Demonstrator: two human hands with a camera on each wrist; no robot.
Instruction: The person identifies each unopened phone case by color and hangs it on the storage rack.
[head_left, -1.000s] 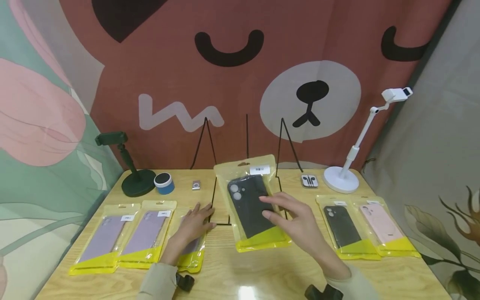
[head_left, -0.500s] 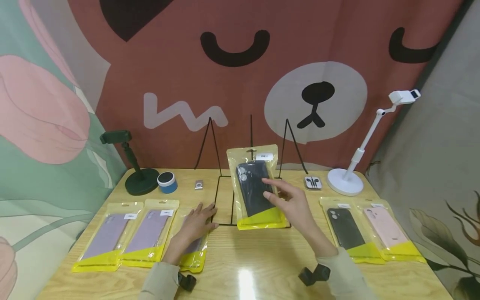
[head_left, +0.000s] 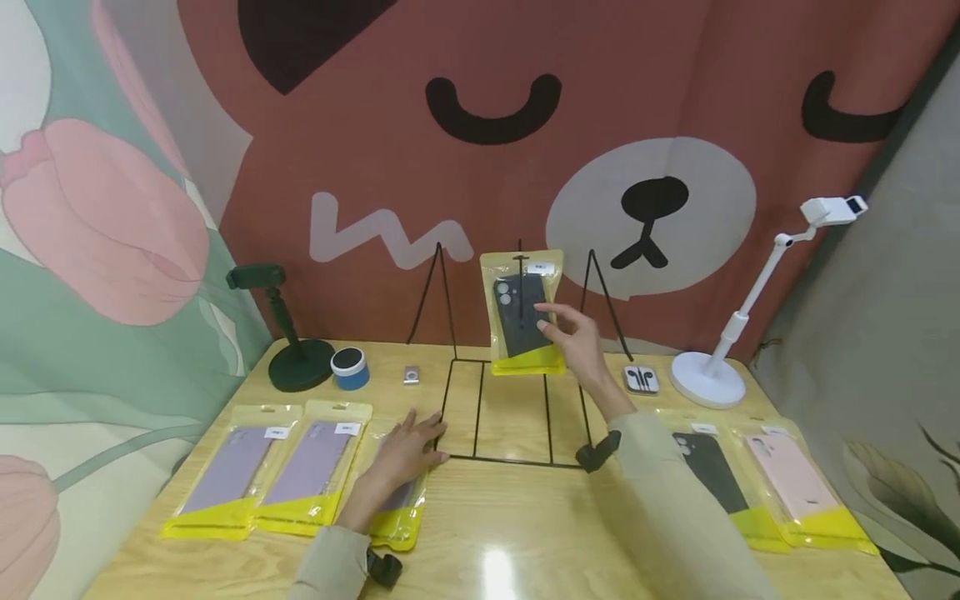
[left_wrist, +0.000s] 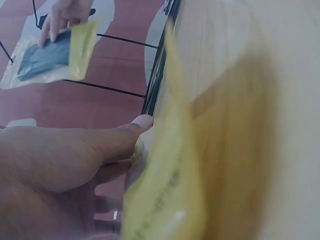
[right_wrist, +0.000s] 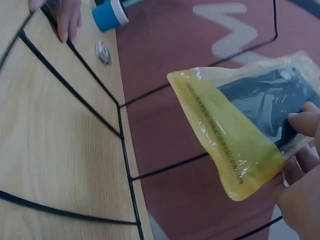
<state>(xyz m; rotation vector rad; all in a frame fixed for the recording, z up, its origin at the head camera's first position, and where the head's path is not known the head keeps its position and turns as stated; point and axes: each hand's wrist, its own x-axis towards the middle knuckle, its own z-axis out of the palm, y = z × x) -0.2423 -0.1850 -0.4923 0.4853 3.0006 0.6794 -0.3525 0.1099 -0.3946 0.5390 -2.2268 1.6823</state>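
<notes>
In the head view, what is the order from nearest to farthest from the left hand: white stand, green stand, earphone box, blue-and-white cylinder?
From the left hand:
1. Blue-and-white cylinder: beyond the hand, to its left.
2. Green stand: farther left, beside the cylinder.
3. Earphone box: well to the right.
4. White stand: farthest right.

R grip (head_left: 576, 337) up high in pinch pose, L grip (head_left: 405, 452) low, splayed, palm dn

Head downward, wrist views close — packet (head_left: 511, 320) seemingly shared
</notes>
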